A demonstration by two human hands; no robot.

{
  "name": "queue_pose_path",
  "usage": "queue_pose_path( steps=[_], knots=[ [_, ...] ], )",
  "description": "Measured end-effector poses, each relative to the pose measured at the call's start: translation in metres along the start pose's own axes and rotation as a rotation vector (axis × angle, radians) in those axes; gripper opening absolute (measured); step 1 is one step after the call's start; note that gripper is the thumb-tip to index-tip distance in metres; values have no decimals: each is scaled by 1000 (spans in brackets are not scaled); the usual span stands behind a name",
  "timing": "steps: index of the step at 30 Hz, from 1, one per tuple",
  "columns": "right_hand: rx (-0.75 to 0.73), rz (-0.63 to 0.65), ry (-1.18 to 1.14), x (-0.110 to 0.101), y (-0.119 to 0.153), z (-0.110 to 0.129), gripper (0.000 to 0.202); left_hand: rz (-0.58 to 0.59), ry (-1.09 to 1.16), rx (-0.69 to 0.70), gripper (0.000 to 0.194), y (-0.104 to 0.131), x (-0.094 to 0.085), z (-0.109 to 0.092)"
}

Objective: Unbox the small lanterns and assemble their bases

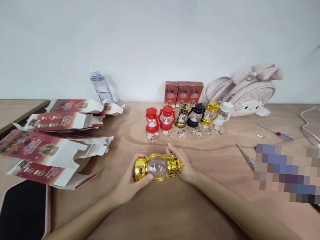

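A shiny gold toy lantern (158, 167) with a clear globe lies on its side above the table, its base to the left. My left hand (129, 187) is closed around the base, thumb across the front. At the capped top end, my right hand (187, 170) cups the lantern from behind; some of its fingers are hidden. Beyond them stands a row of smaller lanterns: red ones (167, 118), a bronze one (182, 119), a black one (196, 116), a gold one (211, 113) and a white one (223, 113). Small clear packets (181, 133) lie before them.
Opened red cardboard boxes (38, 147) are piled left, above a phone (23, 212). Red boxes (183, 94) and a pink bag (235, 95) stand by the wall, with a bottle (101, 87) farther left. At right lie a screwdriver (280, 135), a cable (307, 123) and a blurred-out item.
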State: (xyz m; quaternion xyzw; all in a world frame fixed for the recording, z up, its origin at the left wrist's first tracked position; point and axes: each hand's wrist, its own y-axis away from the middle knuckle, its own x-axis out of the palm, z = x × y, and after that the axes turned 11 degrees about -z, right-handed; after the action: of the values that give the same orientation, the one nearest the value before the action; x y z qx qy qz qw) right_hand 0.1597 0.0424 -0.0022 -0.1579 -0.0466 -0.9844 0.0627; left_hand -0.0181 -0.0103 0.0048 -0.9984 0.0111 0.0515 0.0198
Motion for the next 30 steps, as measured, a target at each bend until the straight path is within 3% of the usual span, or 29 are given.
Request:
queue_pose_path(
  steps=[3,10,14,17,20,22,25,30],
  knots=[
    [38,-31,-80,4,2,2,50,-49,-11,27,42,0,3,-3],
    [61,-312,-186,5,-3,-6,57,-150,-83,53,34,-2,5,-6],
    [97,-321,-193,5,-1,-6,52,-185,-74,36,35,-3,4,-2],
    [145,-218,-237,4,0,-6,49,-322,46,19,35,-9,3,3],
    [62,-166,-226,4,1,-10,48,-460,219,-18,34,-17,0,9],
    [-97,-220,-66,5,4,-12,44,-516,298,-38,36,-20,-1,10],
    [-397,-232,390,9,11,-13,33,-549,312,-27,37,-21,-2,10],
    [-754,41,1078,15,18,-16,23,-644,279,64,35,-16,-3,10]
  ],
)
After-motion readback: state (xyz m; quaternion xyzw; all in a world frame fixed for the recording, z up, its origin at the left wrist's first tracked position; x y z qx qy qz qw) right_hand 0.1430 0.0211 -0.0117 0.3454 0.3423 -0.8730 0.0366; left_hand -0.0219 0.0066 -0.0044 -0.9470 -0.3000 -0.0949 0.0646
